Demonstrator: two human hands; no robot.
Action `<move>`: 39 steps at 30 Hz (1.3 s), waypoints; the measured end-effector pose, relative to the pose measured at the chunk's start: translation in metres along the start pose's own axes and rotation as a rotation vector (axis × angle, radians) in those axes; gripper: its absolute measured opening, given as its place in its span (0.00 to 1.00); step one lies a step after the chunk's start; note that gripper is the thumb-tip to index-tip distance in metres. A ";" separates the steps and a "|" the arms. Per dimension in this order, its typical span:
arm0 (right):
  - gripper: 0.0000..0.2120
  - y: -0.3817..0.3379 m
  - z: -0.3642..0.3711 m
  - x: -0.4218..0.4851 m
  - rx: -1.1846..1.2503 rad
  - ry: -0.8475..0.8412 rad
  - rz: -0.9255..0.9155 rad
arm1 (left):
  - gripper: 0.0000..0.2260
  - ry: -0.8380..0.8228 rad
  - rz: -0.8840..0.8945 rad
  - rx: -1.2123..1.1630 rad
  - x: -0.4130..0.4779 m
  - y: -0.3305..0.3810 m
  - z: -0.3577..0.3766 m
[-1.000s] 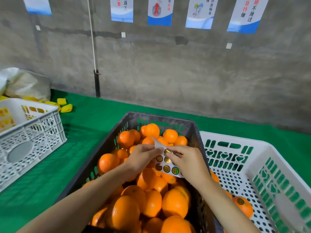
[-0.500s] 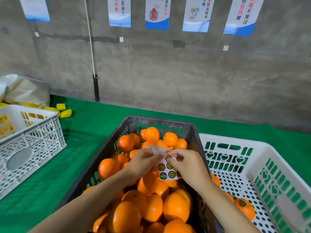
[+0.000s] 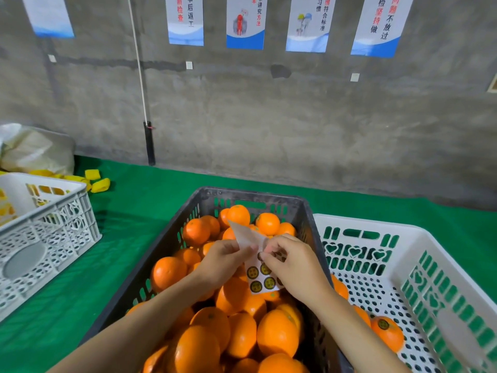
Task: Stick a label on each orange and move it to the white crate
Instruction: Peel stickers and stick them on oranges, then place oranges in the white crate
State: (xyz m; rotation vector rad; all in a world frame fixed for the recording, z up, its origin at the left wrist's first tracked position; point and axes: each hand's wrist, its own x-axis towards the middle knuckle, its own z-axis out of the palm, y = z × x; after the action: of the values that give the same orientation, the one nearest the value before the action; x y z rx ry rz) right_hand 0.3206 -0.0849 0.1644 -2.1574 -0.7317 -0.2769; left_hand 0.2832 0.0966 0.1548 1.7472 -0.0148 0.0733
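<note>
Peel step. Left hand point(image 3: 228, 255) pinches label sheet point(image 3: 259, 277) over black crate point(image 3: 250, 194). Right hand point(image 3: 294, 266) fingers point(image 3: 272, 251) nip one sticker point(image 3: 260, 256) off it. Oranges point(image 3: 242, 337) wait in black crate; white crate point(image 3: 376, 229), just right, holds few. Next, likely: peel clean, press onto orange.

Hidden behind the right hand point(image 3: 293, 267): upper right part of the label sheet point(image 3: 262, 278). Too small to tell: anything pinched at its fingertips point(image 3: 265, 255) (curled, close together). Cut off below: dark crate point(image 3: 250, 195), white crate point(image 3: 376, 224); above: wall posters point(image 3: 244, 25).
</note>
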 end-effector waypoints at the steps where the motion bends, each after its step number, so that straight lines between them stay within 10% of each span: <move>1: 0.07 0.000 0.000 0.000 -0.008 0.000 -0.009 | 0.21 0.004 -0.003 -0.001 0.001 -0.001 0.000; 11: 0.04 -0.001 -0.003 0.002 0.112 0.078 -0.002 | 0.15 0.303 0.016 -0.139 0.008 -0.002 -0.009; 26: 0.10 -0.008 0.004 0.021 0.443 -0.791 0.575 | 0.15 0.529 -0.087 -0.191 0.019 -0.008 -0.023; 39: 0.07 -0.010 0.034 0.020 0.401 -0.851 0.660 | 0.12 0.481 -0.080 -0.167 0.019 -0.011 -0.022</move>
State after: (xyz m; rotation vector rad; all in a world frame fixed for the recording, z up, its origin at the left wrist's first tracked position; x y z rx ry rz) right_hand 0.3290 -0.0457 0.1573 -1.9421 -0.4069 1.0906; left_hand 0.3022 0.1205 0.1487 1.5249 0.3896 0.4200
